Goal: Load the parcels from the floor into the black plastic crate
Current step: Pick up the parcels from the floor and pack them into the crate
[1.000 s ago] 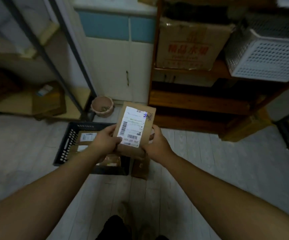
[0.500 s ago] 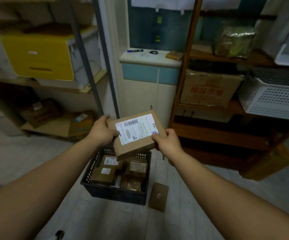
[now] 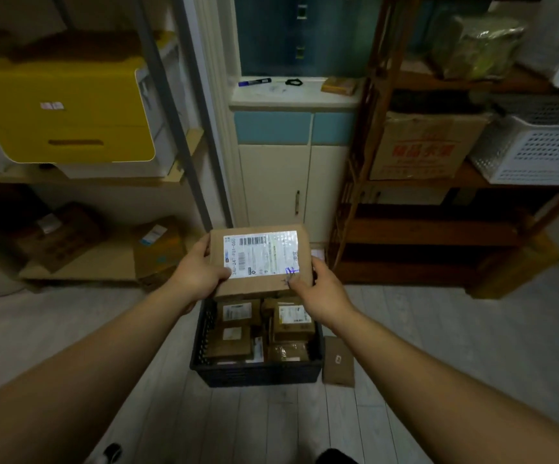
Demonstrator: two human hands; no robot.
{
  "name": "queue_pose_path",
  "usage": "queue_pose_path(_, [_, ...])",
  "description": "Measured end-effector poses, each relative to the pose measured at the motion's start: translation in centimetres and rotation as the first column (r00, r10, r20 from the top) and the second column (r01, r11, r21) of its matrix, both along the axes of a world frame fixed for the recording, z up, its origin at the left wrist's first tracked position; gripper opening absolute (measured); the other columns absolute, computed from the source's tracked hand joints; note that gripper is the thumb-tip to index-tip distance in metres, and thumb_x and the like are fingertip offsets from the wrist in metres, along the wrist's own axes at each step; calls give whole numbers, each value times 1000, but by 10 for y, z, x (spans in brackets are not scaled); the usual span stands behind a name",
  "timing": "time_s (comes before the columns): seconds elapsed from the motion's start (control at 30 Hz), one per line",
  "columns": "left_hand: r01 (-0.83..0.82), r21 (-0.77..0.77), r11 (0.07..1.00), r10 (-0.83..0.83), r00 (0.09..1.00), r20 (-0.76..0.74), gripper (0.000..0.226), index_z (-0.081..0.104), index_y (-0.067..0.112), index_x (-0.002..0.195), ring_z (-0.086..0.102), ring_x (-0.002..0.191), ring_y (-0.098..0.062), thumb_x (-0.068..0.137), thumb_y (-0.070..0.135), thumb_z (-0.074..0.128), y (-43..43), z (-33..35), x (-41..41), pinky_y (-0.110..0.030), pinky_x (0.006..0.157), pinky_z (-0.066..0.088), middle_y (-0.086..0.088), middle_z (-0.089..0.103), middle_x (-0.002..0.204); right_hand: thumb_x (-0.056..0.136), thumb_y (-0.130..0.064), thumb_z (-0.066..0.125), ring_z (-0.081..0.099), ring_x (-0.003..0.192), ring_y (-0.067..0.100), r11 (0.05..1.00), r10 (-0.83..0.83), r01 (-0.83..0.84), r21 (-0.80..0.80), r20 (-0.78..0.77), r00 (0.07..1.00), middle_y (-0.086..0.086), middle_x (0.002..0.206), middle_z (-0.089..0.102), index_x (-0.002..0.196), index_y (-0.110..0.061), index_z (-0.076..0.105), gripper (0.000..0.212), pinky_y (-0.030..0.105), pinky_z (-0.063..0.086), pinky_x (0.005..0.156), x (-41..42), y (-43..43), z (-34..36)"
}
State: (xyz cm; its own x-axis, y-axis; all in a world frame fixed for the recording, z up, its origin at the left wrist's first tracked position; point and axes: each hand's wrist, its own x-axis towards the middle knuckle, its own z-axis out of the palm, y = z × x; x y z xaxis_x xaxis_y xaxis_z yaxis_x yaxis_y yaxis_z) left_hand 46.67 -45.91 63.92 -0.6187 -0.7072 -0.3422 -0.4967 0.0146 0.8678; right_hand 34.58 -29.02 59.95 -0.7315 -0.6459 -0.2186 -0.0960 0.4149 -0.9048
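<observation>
Left hand and right hand grip one labelled parcel by its ends, above the black crate, which holds several parcels. A small parcel lies on the floor at the crate's 3 o'clock.

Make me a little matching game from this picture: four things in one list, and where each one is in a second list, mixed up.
Things:
1. labelled parcel
2. black crate
3. flat brown parcel
4. blue marker

Places:
A. on the floor, just right of the crate
B. on the white ledge
C. held by the left hand and right hand
D. on the floor, with other parcels inside it

Pairs: 1-C, 2-D, 3-A, 4-B
</observation>
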Motion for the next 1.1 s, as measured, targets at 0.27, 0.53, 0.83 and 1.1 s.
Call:
queue_pose_path(0.27, [89, -113, 990, -77, 991, 111, 74, 28, 22, 143, 50, 123, -25, 82, -2, 63, -65, -37, -32, -48, 99, 46, -5, 50, 135, 91, -15, 61, 53, 117, 10, 998, 55, -56, 10, 45, 997, -9, 129, 57, 138, -32, 36, 56, 26, 45, 91, -39, -77, -40])
queue_pose_path(0.53, [170, -193, 966, -102, 943, 317, 53, 40, 22, 132, 55, 117, -23, 85, 8, 62, -160, -114, -61, -41, 93, 50, -3, 55, 126, 91, -21, 60, 54, 108, 5, 993, 114, -118, 16, 153, 982, -20, 112, 54, 126, -44, 36, 47, 20, 48, 82, -70, -183, -120])
queue_pose_path(0.83, [278, -116, 953, -208, 886, 415, 61, 28, 15, 146, 36, 132, -31, 91, 7, 54, -216, -259, -81, -32, 103, 36, -12, 28, 148, 90, -15, 53, 58, 111, 21, 955, 57, -83, 285, 99, 993, 2, 127, 55, 142, -37, 27, 62, 42, 52, 93, -77, -241, -243])
queue_pose_path(1.1, [378, -83, 922, -296, 827, 478, 65, 34, 13, 142, 36, 134, -29, 84, 9, 63, -257, -404, -85, -39, 110, 35, -11, 29, 150, 93, -19, 56, 43, 128, 25, 880, 114, -137, 455, 78, 990, 5, 149, 31, 150, -29, 19, 69, 42, 41, 106, -66, -272, -385])
